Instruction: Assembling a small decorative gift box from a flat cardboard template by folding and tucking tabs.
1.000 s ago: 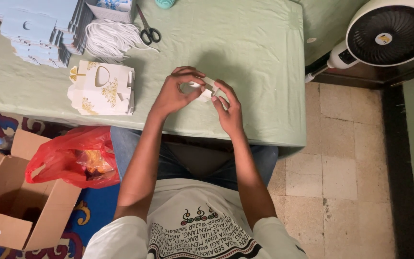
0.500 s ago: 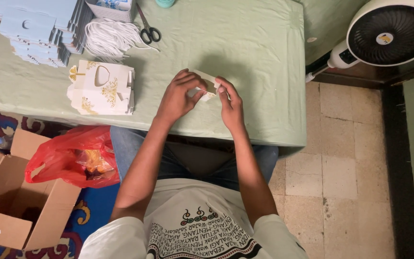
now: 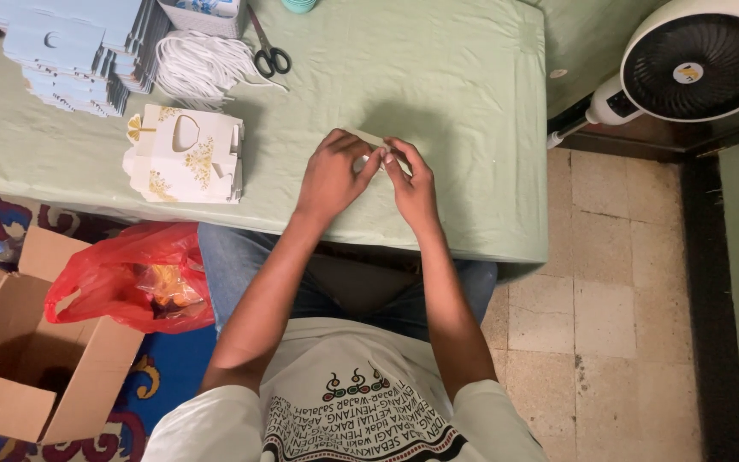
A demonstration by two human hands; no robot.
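Note:
My left hand [image 3: 333, 175] and my right hand [image 3: 410, 182] meet over the pale green tablecloth [image 3: 438, 77], both pinching a small pale folded card piece [image 3: 373, 139] that is mostly hidden by my fingers. The piece lies low against the cloth near the table's front edge. A stack of white gift boxes with gold print [image 3: 186, 156] sits to the left of my left hand, well apart from it.
Piles of flat light-blue cards [image 3: 70, 47], a bundle of white cords [image 3: 203, 67] and black-handled scissors [image 3: 268, 53] lie at the back left. A red plastic bag [image 3: 126, 278] and an open cardboard box [image 3: 19, 351] sit on the floor left. A white fan [image 3: 694, 64] stands right.
Both hands have lowered the small piece toward the cloth and drawn closer together over it; the piece shows less between the fingers than before.

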